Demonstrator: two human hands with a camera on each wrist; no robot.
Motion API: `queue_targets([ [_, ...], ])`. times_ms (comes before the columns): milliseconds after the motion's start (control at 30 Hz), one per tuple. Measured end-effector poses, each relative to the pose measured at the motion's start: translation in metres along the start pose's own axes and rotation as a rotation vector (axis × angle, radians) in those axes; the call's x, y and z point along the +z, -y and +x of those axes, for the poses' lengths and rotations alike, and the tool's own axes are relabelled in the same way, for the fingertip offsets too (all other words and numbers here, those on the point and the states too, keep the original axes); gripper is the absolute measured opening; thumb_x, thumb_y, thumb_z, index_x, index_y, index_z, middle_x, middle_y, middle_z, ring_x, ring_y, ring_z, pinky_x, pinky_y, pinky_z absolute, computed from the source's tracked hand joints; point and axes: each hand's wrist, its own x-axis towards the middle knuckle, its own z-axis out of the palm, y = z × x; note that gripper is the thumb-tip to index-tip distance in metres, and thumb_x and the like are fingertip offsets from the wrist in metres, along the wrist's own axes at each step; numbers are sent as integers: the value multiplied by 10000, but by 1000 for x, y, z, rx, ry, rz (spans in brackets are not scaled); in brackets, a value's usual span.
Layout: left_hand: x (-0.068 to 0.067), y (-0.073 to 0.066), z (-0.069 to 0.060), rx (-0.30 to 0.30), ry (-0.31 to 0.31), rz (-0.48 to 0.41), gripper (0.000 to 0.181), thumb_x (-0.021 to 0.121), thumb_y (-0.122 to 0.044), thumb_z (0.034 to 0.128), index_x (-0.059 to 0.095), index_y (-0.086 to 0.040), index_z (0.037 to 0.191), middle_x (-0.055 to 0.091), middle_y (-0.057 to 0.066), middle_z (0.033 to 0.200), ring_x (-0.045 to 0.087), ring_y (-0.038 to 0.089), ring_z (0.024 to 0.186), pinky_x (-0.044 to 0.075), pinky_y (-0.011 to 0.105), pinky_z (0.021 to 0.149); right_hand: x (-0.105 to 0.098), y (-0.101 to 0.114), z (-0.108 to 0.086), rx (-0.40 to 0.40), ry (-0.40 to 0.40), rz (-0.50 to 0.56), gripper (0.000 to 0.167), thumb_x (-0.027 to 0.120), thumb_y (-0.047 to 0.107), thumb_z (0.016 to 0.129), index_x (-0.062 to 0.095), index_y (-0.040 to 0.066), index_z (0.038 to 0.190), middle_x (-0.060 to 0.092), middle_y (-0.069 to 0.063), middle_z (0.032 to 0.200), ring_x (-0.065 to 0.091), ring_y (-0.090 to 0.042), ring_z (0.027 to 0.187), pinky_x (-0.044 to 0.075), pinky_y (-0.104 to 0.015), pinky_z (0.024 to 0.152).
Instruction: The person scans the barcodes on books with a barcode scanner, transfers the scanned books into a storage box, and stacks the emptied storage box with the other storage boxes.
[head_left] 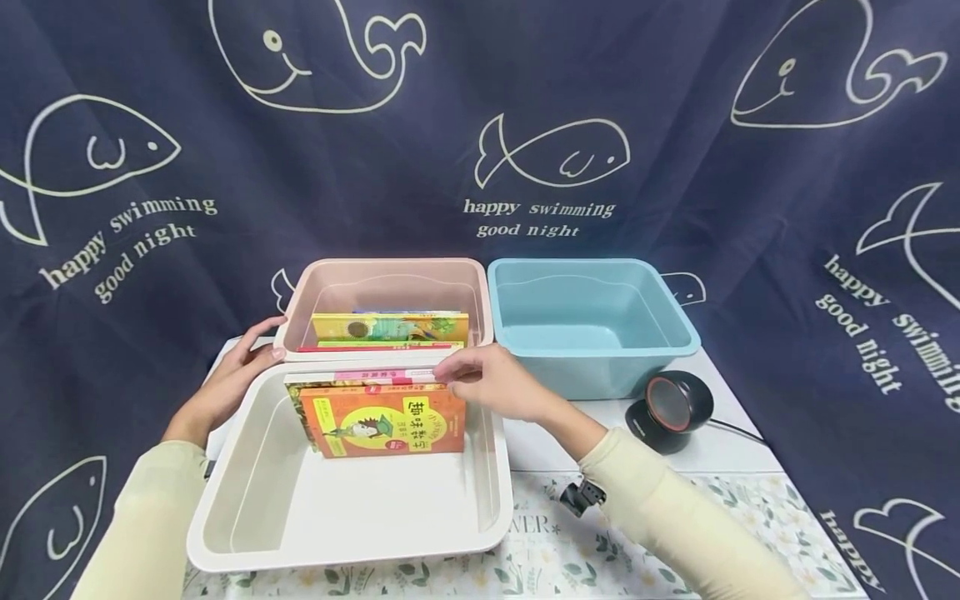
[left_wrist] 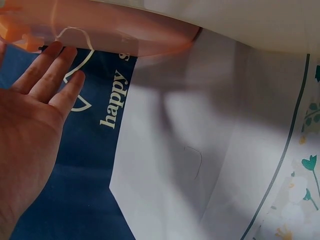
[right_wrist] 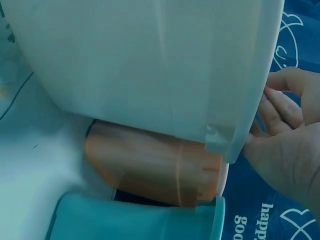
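A white bin (head_left: 390, 517) stands in front, with an orange picture book (head_left: 442, 425) upright inside, its cover facing me. Right behind it stand more books, one a book with a pink spine (head_left: 375, 375). My right hand (head_left: 495, 383) reaches over the bin's right rim and pinches the right end of the pink-spined book between thumb and fingers. Fingers extended, my left hand (head_left: 232, 379) rests by the left rims where the white bin meets the pink bin (head_left: 397, 292). In the left wrist view the left hand (left_wrist: 35, 110) lies along the pink bin's side.
Several books, among them a yellow book (head_left: 390, 327), stand in the pink bin. To its right is a blue bin (head_left: 592, 375). A black round device (head_left: 671, 408) with a cable sits on the white table. A dark whale-print curtain (head_left: 420, 183) hangs behind.
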Motion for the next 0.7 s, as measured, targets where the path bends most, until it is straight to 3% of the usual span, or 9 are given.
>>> queue_targets([
  [167, 0, 1, 0, 13, -3, -7, 580, 518, -302, 1093, 265, -337, 1613, 657, -273, 1145, 695, -12, 986, 606, 273, 773, 4, 5, 3, 43, 18, -56, 272, 671, 7, 914, 762, 42, 1168, 785, -92, 1117, 735, -181, 1050, 581, -309, 939],
  [367, -1, 1, -2, 12, -8, -9, 580, 512, -290, 1095, 263, -343, 1617, 658, -279, 1144, 693, -18, 987, 604, 271, 769, 16, 9, 7, 64, 36, -50, 286, 704, 1, 905, 771, 61, 1177, 790, -68, 1138, 741, -175, 1078, 586, -291, 934],
  [700, -1, 1, 0, 3, -7, -16, 600, 511, -275, 1096, 240, -335, 1627, 653, -276, 1142, 680, -25, 996, 601, 275, 766, 33, 14, 13, 113, -6, -39, 301, 697, -2, 881, 783, 67, 1161, 796, -65, 1102, 719, -105, 967, 583, -245, 865],
])
